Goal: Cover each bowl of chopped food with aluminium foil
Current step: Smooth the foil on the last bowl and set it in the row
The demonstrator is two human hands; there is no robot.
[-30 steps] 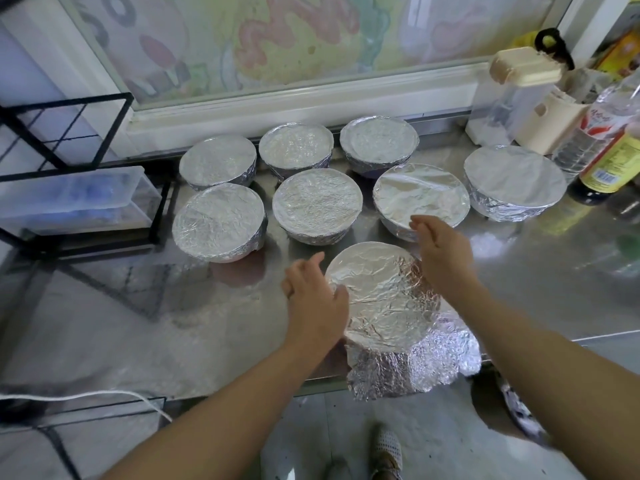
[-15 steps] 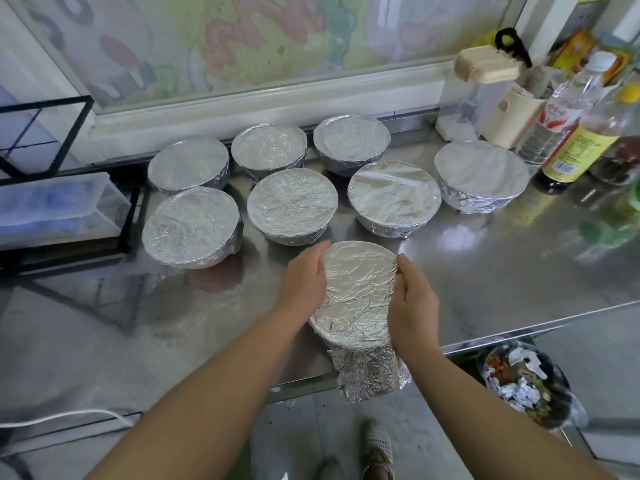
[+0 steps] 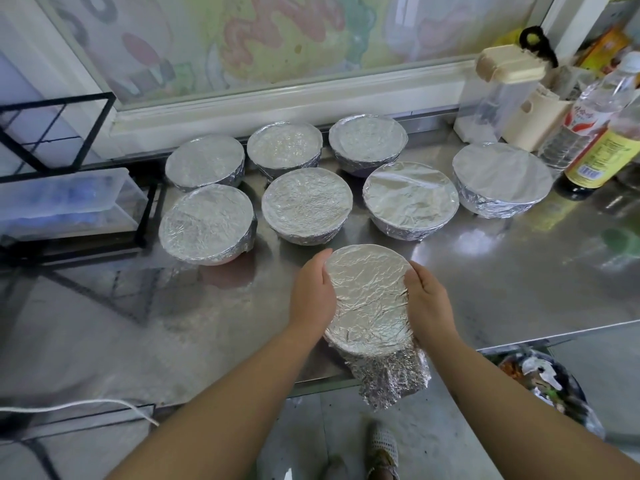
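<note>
A foil-topped bowl (image 3: 369,296) stands near the front edge of the steel counter (image 3: 519,271). My left hand (image 3: 313,296) cups its left side and my right hand (image 3: 427,303) cups its right side, both curled round the rim over the foil. A loose flap of foil (image 3: 391,375) hangs from the near side past the counter edge. Behind it stand several bowls with foil tops in two rows, the nearest being one in the middle (image 3: 306,204), one to the left (image 3: 207,223) and one to the right (image 3: 410,199). A larger one (image 3: 502,178) sits at the far right.
Bottles (image 3: 602,150) and a clear container with a beige lid (image 3: 498,95) crowd the back right corner. A black wire rack holding a clear plastic box (image 3: 65,199) stands on the left. A bag of scraps (image 3: 543,382) sits on the floor at the right. A white cord (image 3: 86,405) runs at the lower left.
Both hands have closed in from above the bowl onto its two sides, pressing the foil down round the rim. The wide foil flap at the near side now looks narrower and more bunched.
</note>
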